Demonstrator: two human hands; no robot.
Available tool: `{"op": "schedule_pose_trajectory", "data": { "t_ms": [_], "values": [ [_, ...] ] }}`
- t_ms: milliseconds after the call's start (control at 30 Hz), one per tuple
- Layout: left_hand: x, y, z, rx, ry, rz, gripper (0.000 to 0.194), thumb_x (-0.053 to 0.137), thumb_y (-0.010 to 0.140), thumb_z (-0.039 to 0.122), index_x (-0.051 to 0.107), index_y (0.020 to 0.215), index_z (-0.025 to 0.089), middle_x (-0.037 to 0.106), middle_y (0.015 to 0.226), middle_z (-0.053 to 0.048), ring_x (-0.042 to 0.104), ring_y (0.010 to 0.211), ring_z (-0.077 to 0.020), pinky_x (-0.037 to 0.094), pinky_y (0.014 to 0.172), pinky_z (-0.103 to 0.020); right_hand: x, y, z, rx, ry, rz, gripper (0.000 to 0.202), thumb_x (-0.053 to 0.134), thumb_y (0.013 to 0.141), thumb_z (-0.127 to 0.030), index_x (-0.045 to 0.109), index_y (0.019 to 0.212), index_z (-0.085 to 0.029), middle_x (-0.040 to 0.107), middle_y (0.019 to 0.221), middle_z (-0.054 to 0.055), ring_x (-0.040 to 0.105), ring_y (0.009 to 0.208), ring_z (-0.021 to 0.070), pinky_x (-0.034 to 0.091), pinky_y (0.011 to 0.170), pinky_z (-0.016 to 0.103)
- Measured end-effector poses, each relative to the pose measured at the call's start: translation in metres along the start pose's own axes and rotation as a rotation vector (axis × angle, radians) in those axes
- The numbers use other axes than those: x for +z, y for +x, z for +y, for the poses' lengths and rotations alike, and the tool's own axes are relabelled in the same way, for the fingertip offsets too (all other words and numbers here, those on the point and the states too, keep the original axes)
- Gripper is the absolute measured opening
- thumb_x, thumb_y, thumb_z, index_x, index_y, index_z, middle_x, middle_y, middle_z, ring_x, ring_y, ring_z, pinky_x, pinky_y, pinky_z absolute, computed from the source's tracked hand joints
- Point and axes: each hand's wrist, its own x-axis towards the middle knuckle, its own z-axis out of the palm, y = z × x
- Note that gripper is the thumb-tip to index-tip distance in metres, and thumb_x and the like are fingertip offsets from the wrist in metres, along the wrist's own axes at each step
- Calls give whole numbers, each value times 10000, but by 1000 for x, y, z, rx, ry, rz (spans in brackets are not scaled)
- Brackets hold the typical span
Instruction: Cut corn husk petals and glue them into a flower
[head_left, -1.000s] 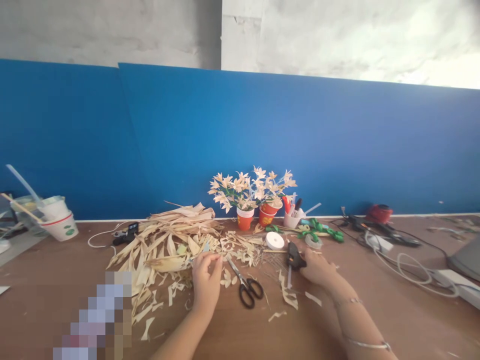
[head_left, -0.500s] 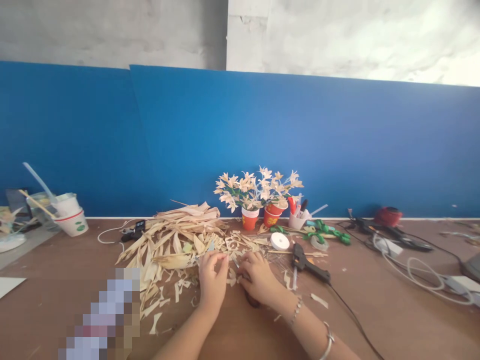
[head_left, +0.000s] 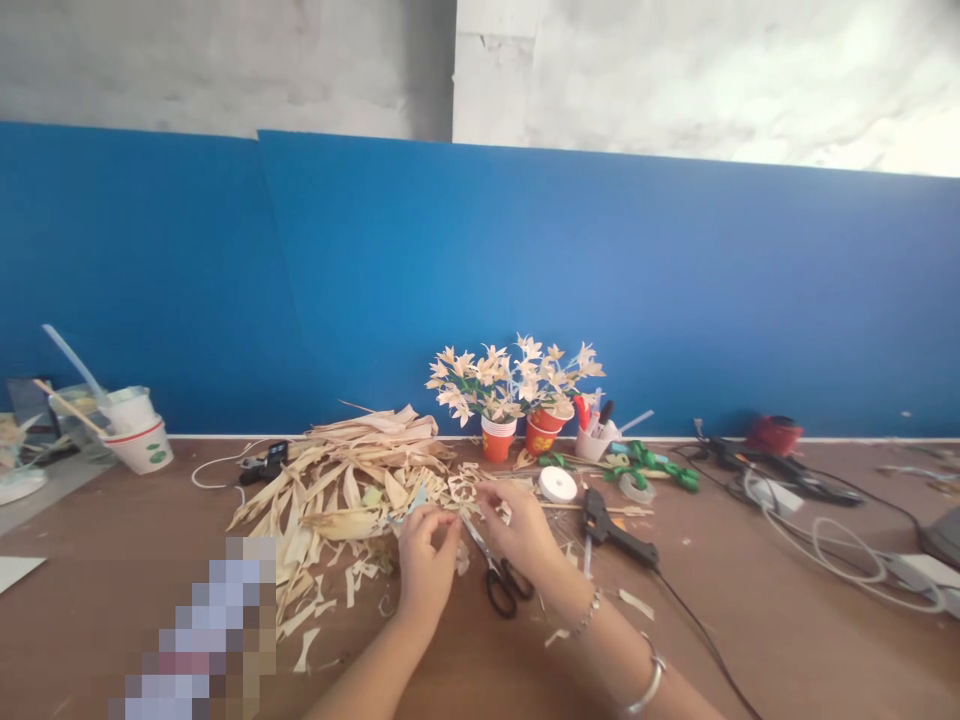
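My left hand [head_left: 429, 555] has thumb and fingertips pinched together beside the pile of dried husks [head_left: 337, 490]; whatever is between them is too small to make out. To its right, my right hand [head_left: 520, 525] reaches over the scraps with its thumb and fingers apart, and I see nothing held in it. Black-handled scissors [head_left: 499, 580] lie on the table between my hands, partly under the right one. Pale flowers [head_left: 491, 375] stand in red cups [head_left: 499, 440] behind my hands.
A white roll [head_left: 558, 484] and a black glue gun [head_left: 619, 530] with its cord lie right of my hands. Green ribbon [head_left: 652, 462], a cup of pens [head_left: 592, 442] and white cables [head_left: 825, 540] are farther right. White cups [head_left: 142, 443] stand at the left.
My right hand has let go of the scissors and moved up and slightly forward, so the scissors now show on the table. My left hand has hardly moved.
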Motion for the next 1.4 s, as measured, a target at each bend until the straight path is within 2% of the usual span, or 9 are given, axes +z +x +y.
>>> {"op": "schedule_pose_trajectory", "data": {
  "t_ms": [167, 267, 500, 667, 933, 1400],
  "values": [
    [0, 0, 1, 0, 7, 3, 149, 550, 788, 274, 647, 705, 199, 630, 786, -40, 593, 820, -217, 468, 774, -366, 11, -4, 1, 168, 207, 77, 96, 526, 731, -180, 621, 729, -179, 659, 734, 34, 597, 721, 188, 453, 703, 293],
    [1, 0, 0, 1, 1, -7, 147, 549, 790, 277, 648, 714, 200, 629, 790, -41, 590, 824, -216, 468, 775, -363, 13, -8, 3, 172, 280, 112, 52, 581, 707, -218, 620, 699, -184, 642, 757, 32, 577, 757, 190, 440, 721, 290],
    [3, -1, 1, 2, -5, -64, 155, 546, 793, 274, 648, 699, 206, 620, 778, -31, 584, 813, -213, 458, 771, -362, 15, -10, 6, 312, 598, 104, 147, 653, 685, -305, 590, 690, -173, 597, 666, 10, 519, 624, 148, 420, 606, 262],
    [2, -1, 2, -12, -1, -94, 138, 550, 790, 250, 653, 708, 207, 615, 792, -29, 577, 827, -212, 448, 781, -364, 15, -10, 4, 305, 574, 70, 132, 654, 679, -288, 594, 661, -172, 592, 633, 3, 504, 593, 137, 420, 592, 260],
    [2, -3, 2, -17, -11, -127, 118, 559, 783, 230, 649, 710, 205, 600, 805, -33, 558, 842, -214, 433, 802, -377, 17, -12, 5, 251, 442, 92, 72, 599, 702, -251, 605, 701, -179, 628, 687, 19, 553, 652, 163, 442, 639, 273],
    [3, -3, 2, 7, -31, -131, 117, 557, 790, 231, 647, 719, 208, 593, 808, -33, 558, 838, -208, 443, 793, -362, 17, -12, 5, 238, 402, 116, 62, 589, 718, -234, 598, 704, -174, 624, 686, 25, 564, 661, 173, 445, 640, 273]
  ]
}}
